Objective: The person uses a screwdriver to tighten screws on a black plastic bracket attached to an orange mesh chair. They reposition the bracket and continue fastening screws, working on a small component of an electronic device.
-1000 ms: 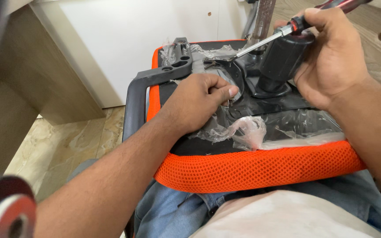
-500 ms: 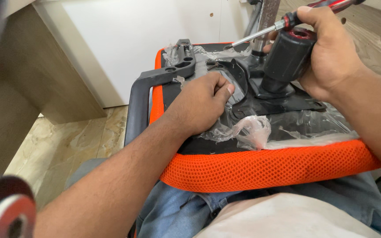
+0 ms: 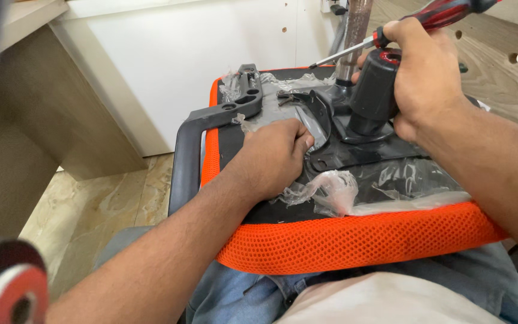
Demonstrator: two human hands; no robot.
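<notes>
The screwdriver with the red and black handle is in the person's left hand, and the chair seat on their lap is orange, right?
Not quite. The head view shows the screwdriver in the right hand, which also wraps the black cylinder of the chair mechanism. The left hand presses on the clear plastic wrap. The chair seat on the lap is orange.
</notes>
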